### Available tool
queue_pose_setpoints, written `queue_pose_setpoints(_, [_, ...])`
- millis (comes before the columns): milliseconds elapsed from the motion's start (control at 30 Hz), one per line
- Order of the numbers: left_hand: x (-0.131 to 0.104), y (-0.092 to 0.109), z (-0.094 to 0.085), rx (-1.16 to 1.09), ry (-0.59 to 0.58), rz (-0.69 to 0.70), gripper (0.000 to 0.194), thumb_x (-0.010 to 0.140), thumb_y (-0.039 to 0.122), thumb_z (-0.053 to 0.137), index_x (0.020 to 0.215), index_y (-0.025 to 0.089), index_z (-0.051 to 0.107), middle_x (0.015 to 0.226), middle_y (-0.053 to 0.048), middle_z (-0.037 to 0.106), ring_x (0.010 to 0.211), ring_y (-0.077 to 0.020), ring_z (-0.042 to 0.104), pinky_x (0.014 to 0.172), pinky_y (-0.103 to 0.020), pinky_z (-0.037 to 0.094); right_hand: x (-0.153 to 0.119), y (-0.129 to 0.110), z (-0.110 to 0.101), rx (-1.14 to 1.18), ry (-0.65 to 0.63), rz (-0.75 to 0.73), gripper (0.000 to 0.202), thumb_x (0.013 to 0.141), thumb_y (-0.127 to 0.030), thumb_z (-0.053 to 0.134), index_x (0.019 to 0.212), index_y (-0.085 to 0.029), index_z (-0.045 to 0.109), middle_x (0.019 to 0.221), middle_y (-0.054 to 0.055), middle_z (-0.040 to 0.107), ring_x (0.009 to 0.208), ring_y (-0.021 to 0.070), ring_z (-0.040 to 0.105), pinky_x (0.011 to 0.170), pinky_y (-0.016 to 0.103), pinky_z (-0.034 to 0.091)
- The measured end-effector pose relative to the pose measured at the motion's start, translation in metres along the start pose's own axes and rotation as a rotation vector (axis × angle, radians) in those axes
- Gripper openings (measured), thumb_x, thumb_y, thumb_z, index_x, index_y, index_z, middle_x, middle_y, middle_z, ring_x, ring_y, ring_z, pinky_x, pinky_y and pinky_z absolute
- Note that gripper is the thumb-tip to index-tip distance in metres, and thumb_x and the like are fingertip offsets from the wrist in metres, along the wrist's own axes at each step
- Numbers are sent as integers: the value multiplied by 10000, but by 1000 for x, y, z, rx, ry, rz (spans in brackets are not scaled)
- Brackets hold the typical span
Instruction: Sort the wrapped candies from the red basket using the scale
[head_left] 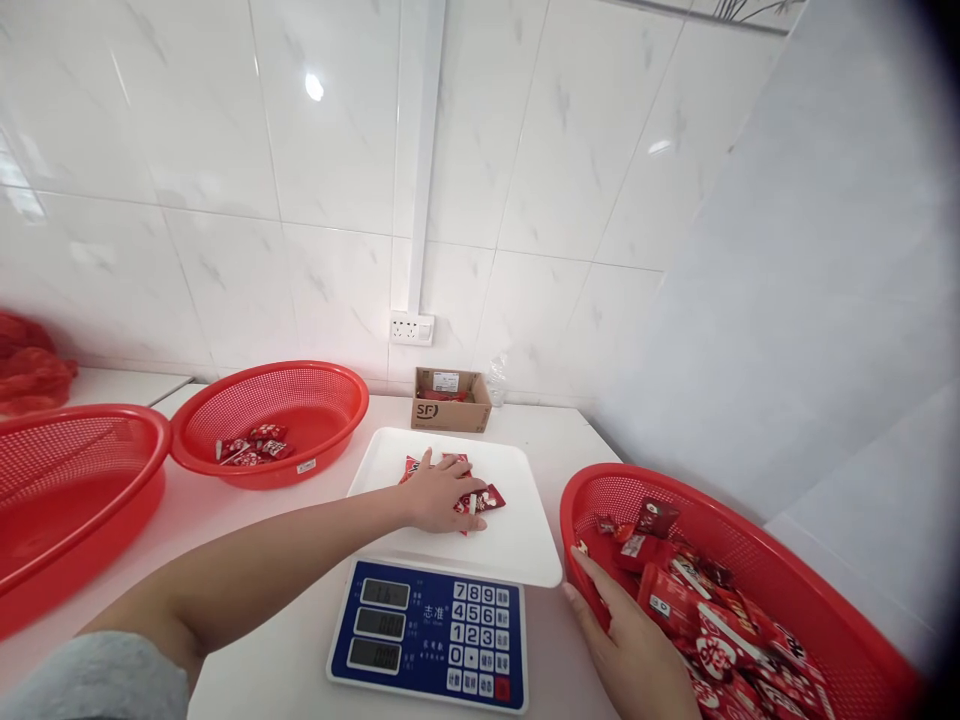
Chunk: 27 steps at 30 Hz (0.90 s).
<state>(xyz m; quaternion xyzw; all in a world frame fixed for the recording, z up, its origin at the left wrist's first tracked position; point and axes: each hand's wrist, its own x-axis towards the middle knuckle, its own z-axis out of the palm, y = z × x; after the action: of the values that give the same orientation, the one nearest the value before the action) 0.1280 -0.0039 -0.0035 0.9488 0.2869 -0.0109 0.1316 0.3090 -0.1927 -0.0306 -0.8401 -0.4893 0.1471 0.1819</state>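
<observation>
My left hand lies palm down over several red snack packets on the white weighing pan. Its fingers are spread across the packets and touch them, and the hand partly hides them. My right hand is at the left edge of the red basket on the right, thumb and forefinger closed about the rim. Inside that basket is a heap of red snack packets. The scale's blue keypad panel faces me below the pan, its small displays lit with digits.
An oval red basket at the back left holds a few packets. Another red basket stands at the far left, near red plastic bags. Behind the pan sits a cardboard box, below a wall socket.
</observation>
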Motion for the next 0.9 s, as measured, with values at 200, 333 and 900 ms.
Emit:
queue_pose_setpoints(200, [-16,-2,-8,38,-76,55,760,712,725,367,1350,316,307,1453,-116,278,1355,-308,129,1019,-620,30,0,1,2,-18,59,-33,583,841,-532,283,1295,-213,463,1302,60,519,1164,259,503,915,387,444])
queue_pose_setpoints(333, [-25,0,-3,47,-77,77,769,720,735,335,1376,344,245,1480,-112,207,1355,-338,104,1019,-617,40,1,0,1,-31,58,-21,580,845,-530,277,1298,-219,460,1297,60,524,1155,261,512,901,392,454])
queue_pose_setpoints(900, [-45,-20,-10,-62,78,58,620,836,631,202,1336,287,330,1442,-66,318,1348,-244,190,1071,-528,82,0,0,2,-62,69,-18,570,845,-531,278,1296,-233,458,1294,49,528,1154,248,515,897,379,462])
